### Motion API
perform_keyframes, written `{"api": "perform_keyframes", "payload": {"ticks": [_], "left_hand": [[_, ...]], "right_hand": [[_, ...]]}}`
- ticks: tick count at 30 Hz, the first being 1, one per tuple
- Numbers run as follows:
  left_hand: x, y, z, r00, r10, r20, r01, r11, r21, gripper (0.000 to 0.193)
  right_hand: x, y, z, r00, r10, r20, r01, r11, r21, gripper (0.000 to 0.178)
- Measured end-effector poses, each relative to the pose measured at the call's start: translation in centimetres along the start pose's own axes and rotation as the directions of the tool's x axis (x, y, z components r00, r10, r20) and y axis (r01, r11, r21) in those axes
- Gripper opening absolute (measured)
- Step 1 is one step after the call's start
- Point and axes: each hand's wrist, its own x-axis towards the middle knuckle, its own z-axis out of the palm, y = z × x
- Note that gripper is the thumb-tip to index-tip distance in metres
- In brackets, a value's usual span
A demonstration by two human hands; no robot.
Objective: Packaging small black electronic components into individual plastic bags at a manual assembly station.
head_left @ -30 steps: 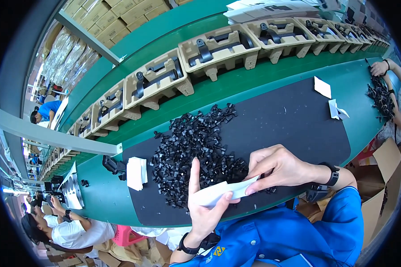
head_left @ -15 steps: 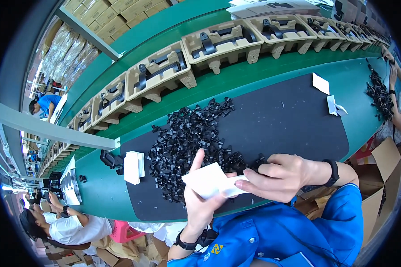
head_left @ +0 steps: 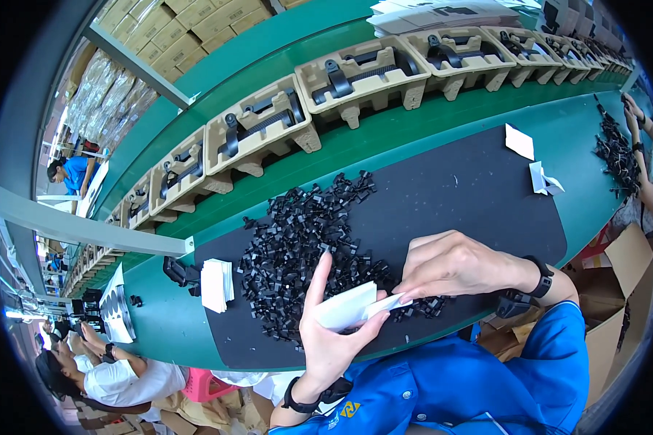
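A folded white paper (head_left: 343, 308) rests across the palm of my left hand (head_left: 323, 339), the thumb pressing its near side and the index finger stretched out beyond it. My right hand (head_left: 461, 268) pinches a narrow white flap (head_left: 384, 304) at the paper's right end; whether flap and paper are one sheet I cannot tell. Both hands are above the near side of a heap of small black plastic parts (head_left: 297, 243), which spreads over the black mat (head_left: 442, 196). Left of the heap stands a stack of white papers (head_left: 216, 286).
Moulded cardboard trays (head_left: 261, 134) with black parts line the green conveyor beyond. A metal post (head_left: 94, 223) juts in from the left. Two white papers (head_left: 519, 141) lie on the mat's far right. Co-workers sit left and right; an open carton (head_left: 620, 290) stands by my right elbow.
My left hand has turned the paper to a steeper tilt. My right hand has shifted its pinch along the flap, with its fingers straighter and raised.
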Motion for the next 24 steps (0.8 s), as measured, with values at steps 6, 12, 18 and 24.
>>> {"api": "perform_keyframes", "payload": {"ticks": [6,12,18,24], "left_hand": [[3.4,-0.6,4.3,0.998,0.049,0.050,-0.060,0.972,0.227,0.082],[5.2,2.7,11.2,0.994,0.072,0.084,-0.092,0.963,0.255,0.049],[10.5,6.1,11.5,0.978,-0.066,-0.200,0.100,0.981,0.167,0.046],[12.4,6.7,9.0,0.935,-0.079,-0.346,0.134,0.981,0.138,0.051]], "right_hand": [[-2.1,1.4,-4.7,0.997,-0.070,-0.022,0.066,0.983,-0.172,0.013],[-5.6,1.0,-13.6,0.998,-0.060,0.026,0.063,0.986,-0.157,0.014],[-8.2,6.4,-35.2,0.590,-0.149,-0.793,-0.625,0.539,-0.565,0.017],[-10.6,16.4,-45.1,0.602,-0.196,-0.774,-0.757,0.168,-0.631,0.017]]}}
